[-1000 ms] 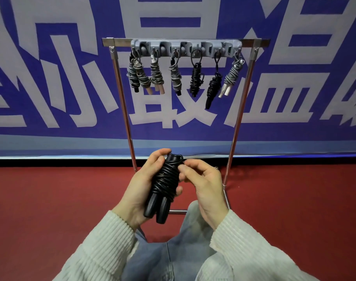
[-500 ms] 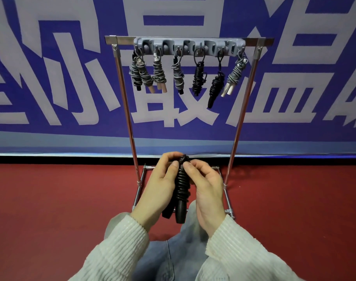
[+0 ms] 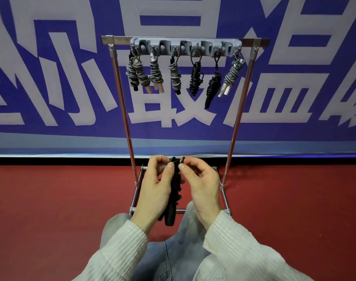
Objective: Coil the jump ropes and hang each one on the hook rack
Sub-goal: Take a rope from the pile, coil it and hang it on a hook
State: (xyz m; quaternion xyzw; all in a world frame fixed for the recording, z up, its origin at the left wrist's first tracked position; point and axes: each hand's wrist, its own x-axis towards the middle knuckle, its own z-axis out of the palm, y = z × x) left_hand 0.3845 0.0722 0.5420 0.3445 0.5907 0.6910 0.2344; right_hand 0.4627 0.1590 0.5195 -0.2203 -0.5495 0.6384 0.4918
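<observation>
A coiled black jump rope (image 3: 175, 189) hangs upright between my two hands, its handles pointing down over my lap. My left hand (image 3: 155, 185) pinches the top of the bundle with thumb and fingers. My right hand (image 3: 201, 185) pinches the small black loop at the top. The grey hook rack (image 3: 186, 47) sits on a metal frame's top bar, well above my hands. Several coiled ropes hang from it: grey ones (image 3: 155, 73) on the left, two black ones (image 3: 195, 77) in the middle, a grey one with white handles (image 3: 231, 75) at the right.
The metal frame (image 3: 123, 110) stands on a red floor (image 3: 51, 199), its base bars around my hands. A blue and white banner (image 3: 294, 88) fills the wall behind. My jeans-clad knees (image 3: 173, 250) are below the rope.
Both hands have raised the black rope and turned it upright. The fingers have shifted up to its top loop. The view has drawn closer to the rack.
</observation>
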